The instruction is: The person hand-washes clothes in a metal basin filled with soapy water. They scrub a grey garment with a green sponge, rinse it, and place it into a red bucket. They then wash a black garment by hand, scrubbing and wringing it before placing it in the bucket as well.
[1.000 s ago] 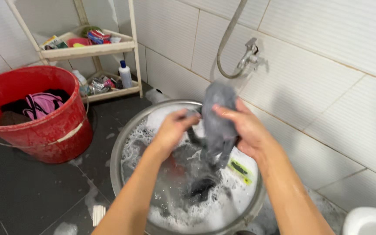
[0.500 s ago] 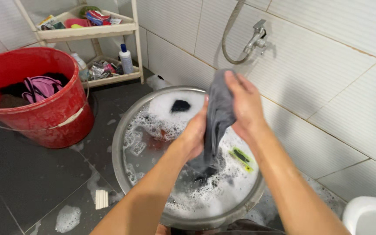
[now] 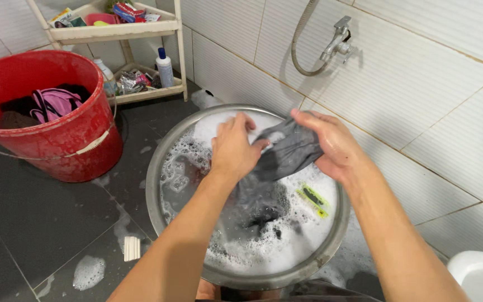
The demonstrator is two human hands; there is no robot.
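A: Two hands on one garment. The left hand (image 3: 231, 150) and the right hand (image 3: 331, 144) both grip the grey cloth (image 3: 286, 154) at the centre of the frame, each closed around a bunch of it.

B: Why so high above the water?

A: Held between the fists like that, its wet tail can hang down into the suds, so drips fall back into the metal basin (image 3: 157, 168) rather than on the dark floor tiles (image 3: 46, 223).

B: And the basin's spot?

A: It sits under the wall tap and hose (image 3: 339, 42) at the upper right, probably for easy filling. The red bucket (image 3: 79, 145) at the upper left, with pink and dark clothes inside, stands just beside it, within reach. Behind that, a shelf rack (image 3: 115, 31) keeps bottles and packets off the wet floor.
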